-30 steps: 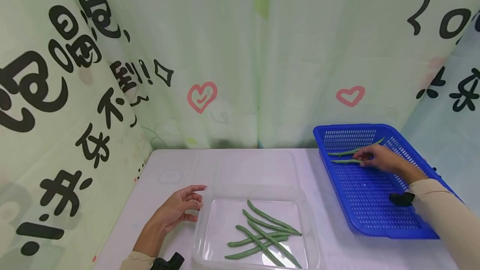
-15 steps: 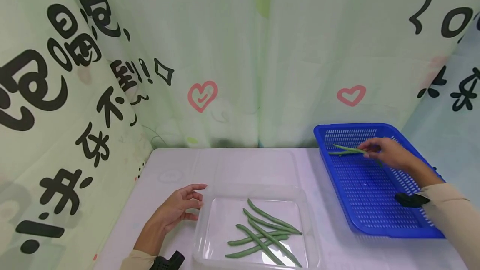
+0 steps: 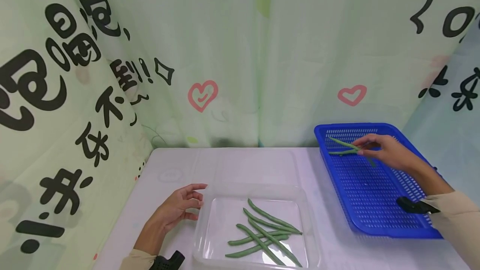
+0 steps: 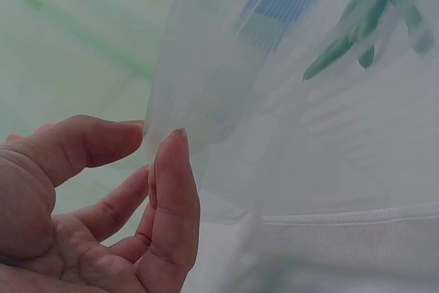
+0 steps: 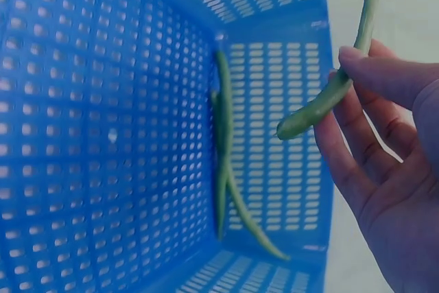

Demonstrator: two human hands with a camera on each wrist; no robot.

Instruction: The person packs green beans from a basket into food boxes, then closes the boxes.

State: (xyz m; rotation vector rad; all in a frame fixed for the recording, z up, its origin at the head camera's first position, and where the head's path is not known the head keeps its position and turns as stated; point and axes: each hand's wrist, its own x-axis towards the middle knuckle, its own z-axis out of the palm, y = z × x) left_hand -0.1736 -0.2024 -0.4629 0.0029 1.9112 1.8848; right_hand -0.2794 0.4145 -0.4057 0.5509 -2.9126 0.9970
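My right hand (image 3: pixel 390 151) pinches a green bean (image 5: pixel 322 104) between thumb and fingers over the blue basket (image 3: pixel 375 220). Below it, a few more green beans (image 5: pixel 223 121) lie along the basket's far side. My left hand (image 3: pixel 180 207) rests its fingertips at the left rim of a clear plastic container (image 3: pixel 200 236), fingers loosely bent. In the left wrist view its fingertips (image 4: pixel 175 190) meet the translucent wall. Several green beans (image 3: pixel 262 245) lie crossed on the container's bottom.
A white cloth-covered table (image 3: pixel 180 166) bears both containers, the basket standing right of and behind the clear one. A pale green printed curtain (image 3: pixel 232 53) hangs close behind the table and along its sides.
My right hand has lifted one green bean off the basket's bottom, and the bean has tilted. My left hand and the clear container stay in place.
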